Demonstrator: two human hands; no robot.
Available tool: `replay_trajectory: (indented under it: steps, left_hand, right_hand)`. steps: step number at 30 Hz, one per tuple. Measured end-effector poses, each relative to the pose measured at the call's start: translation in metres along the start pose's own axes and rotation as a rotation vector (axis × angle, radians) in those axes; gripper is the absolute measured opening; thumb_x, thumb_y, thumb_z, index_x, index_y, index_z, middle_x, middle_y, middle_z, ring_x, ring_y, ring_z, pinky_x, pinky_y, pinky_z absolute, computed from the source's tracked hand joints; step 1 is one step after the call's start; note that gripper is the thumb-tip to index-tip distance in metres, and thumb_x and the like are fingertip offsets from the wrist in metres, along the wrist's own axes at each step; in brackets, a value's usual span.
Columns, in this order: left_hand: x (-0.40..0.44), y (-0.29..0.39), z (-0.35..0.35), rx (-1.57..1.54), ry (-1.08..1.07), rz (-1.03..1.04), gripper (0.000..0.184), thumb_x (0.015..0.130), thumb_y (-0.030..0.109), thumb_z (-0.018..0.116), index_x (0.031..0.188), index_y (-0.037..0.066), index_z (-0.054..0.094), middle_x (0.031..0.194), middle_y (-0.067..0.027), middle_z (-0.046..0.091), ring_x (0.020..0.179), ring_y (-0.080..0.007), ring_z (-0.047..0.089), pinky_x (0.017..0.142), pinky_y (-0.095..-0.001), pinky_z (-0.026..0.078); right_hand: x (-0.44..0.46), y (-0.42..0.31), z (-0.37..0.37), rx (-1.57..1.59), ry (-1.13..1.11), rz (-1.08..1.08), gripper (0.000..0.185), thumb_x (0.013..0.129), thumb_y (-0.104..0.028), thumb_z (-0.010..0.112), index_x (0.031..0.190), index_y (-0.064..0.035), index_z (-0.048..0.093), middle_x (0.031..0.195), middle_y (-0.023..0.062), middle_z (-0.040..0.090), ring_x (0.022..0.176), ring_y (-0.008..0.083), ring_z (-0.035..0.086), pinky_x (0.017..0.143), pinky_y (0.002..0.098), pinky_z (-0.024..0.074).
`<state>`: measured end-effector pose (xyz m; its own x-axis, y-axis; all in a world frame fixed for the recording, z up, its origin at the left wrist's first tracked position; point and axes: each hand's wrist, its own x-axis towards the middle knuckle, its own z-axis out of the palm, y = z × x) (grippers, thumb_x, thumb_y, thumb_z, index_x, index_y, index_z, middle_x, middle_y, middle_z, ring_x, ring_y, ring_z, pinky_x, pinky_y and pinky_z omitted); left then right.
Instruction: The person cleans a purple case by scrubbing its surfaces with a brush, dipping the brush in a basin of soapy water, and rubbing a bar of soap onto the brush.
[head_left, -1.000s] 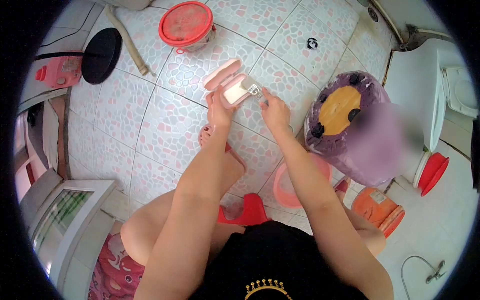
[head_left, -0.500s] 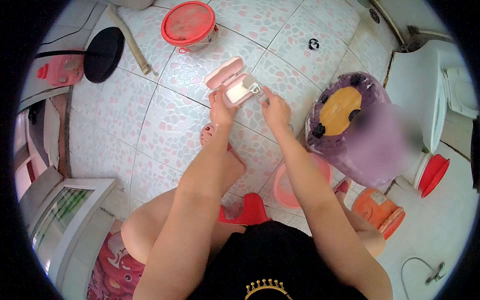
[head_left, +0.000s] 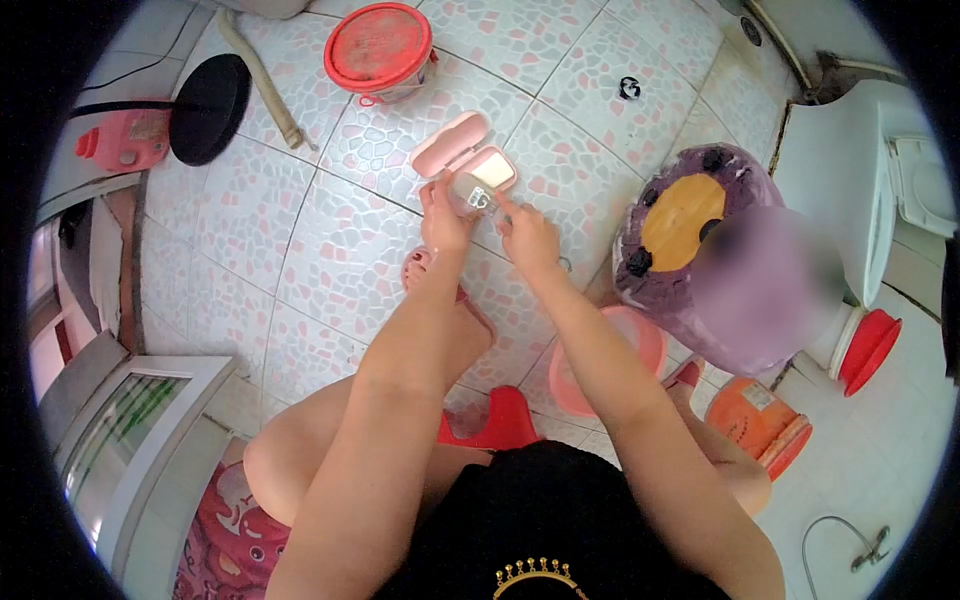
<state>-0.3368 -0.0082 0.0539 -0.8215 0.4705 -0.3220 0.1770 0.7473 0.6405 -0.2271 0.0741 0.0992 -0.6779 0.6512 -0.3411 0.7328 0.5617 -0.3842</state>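
A pink soap box is held near the tiled floor, its hinged lid swung back. Inside lies a white bar of soap, partly covered. My left hand grips the near left side of the box. My right hand is closed on the see-through handle of a small tool, whose flat grey-brown head lies over the near left part of the soap. White marks show on the tool; its exact kind I cannot make out.
A red-lidded bucket stands ahead. To the right are a purple covered seat, a pink basin and an orange bucket. A black disc-shaped base and a hose lie left; a small black ring lies on the tiles.
My right hand has moved left and slightly nearer, carrying the tool's head from the soap's far right end to its near left. My left hand stays on the box.
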Motion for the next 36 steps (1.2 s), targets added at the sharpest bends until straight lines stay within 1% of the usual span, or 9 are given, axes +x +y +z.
replay_trajectory:
  steps: [3,9,12,15,18,24,30,33,36]
  left_hand:
    - [0.001,-0.003,0.003,-0.002,-0.018,-0.022,0.089,0.06,0.011,0.088,0.138,0.022,0.045,0.132,-0.0062,0.046,0.11,-0.0312,0.06,0.088,-0.0433,0.052]
    - [0.003,-0.003,0.008,0.051,-0.003,-0.036,0.09,0.06,0.011,0.087,0.139,0.02,0.044,0.132,-0.0063,0.046,0.108,-0.0305,0.061,0.088,-0.0428,0.053]
    - [0.002,-0.005,0.009,0.023,-0.006,-0.041,0.087,0.062,0.013,0.086,0.139,0.02,0.044,0.132,-0.0064,0.046,0.107,-0.0308,0.062,0.088,-0.0431,0.052]
    - [-0.001,0.003,0.002,-0.005,0.001,-0.038,0.082,0.066,0.011,0.083,0.138,0.02,0.045,0.132,-0.0065,0.046,0.106,-0.0309,0.062,0.087,-0.0433,0.052]
    - [0.0,0.004,0.001,-0.003,-0.008,-0.052,0.078,0.068,0.007,0.079,0.138,0.021,0.045,0.131,-0.0065,0.046,0.105,-0.0311,0.062,0.086,-0.0434,0.052]
    - [0.006,-0.016,0.017,0.043,0.057,0.039,0.082,0.065,0.005,0.078,0.139,0.02,0.044,0.13,-0.0059,0.046,0.107,-0.0317,0.061,0.087,-0.0435,0.051]
    - [-0.002,0.008,0.004,0.027,0.0,-0.031,0.082,0.064,0.005,0.082,0.135,0.019,0.044,0.134,-0.0075,0.044,0.113,-0.0326,0.058,0.093,-0.0429,0.05]
    - [-0.004,0.015,-0.001,0.006,-0.021,-0.048,0.079,0.064,0.006,0.083,0.133,0.018,0.045,0.136,-0.0087,0.043,0.115,-0.0334,0.057,0.094,-0.0427,0.049]
    - [0.001,0.005,0.008,0.015,-0.015,-0.025,0.081,0.064,0.008,0.084,0.134,0.017,0.044,0.136,-0.0084,0.042,0.115,-0.0338,0.057,0.094,-0.0434,0.049]
  right_hand:
    - [0.016,0.018,-0.007,-0.019,0.01,0.066,0.05,0.086,-0.019,0.066,0.135,-0.0257,0.055,0.093,0.0146,0.065,0.086,0.0342,0.066,0.073,0.045,0.0531]
    - [0.023,0.027,-0.028,-0.149,0.036,0.061,0.051,0.086,-0.019,0.065,0.135,-0.0227,0.054,0.093,0.0139,0.065,0.082,0.0338,0.065,0.071,0.0459,0.053]
    - [0.015,0.019,-0.003,-0.133,0.092,0.102,0.05,0.086,-0.018,0.064,0.136,-0.0195,0.053,0.089,0.0138,0.064,0.079,0.0346,0.065,0.07,0.0463,0.0529]
    - [0.005,0.003,0.019,-0.001,0.047,0.097,0.052,0.086,-0.017,0.064,0.137,-0.0177,0.053,0.087,0.0151,0.065,0.078,0.0362,0.065,0.072,0.0478,0.0524]
    - [-0.004,-0.016,0.019,0.099,-0.03,0.192,0.054,0.085,-0.016,0.064,0.137,-0.0185,0.053,0.087,0.0172,0.067,0.082,0.0372,0.066,0.074,0.0488,0.0521]
    - [-0.014,-0.019,0.005,0.186,-0.108,0.175,0.055,0.083,-0.011,0.064,0.136,-0.019,0.054,0.092,0.0187,0.069,0.088,0.0373,0.067,0.078,0.0483,0.0524]
    - [0.021,-0.012,-0.012,-0.078,-0.074,0.015,0.051,0.083,-0.004,0.057,0.131,-0.0198,0.058,0.09,0.0188,0.07,0.088,0.0356,0.069,0.076,0.0476,0.0547]
    - [0.028,-0.013,-0.015,-0.115,-0.035,-0.022,0.049,0.086,-0.003,0.053,0.132,-0.0196,0.057,0.091,0.0187,0.07,0.086,0.0349,0.069,0.073,0.0461,0.0558]
    - [0.038,-0.003,-0.026,-0.169,-0.003,0.027,0.045,0.089,-0.007,0.051,0.133,-0.0177,0.056,0.091,0.0186,0.069,0.085,0.0349,0.07,0.071,0.0454,0.0562]
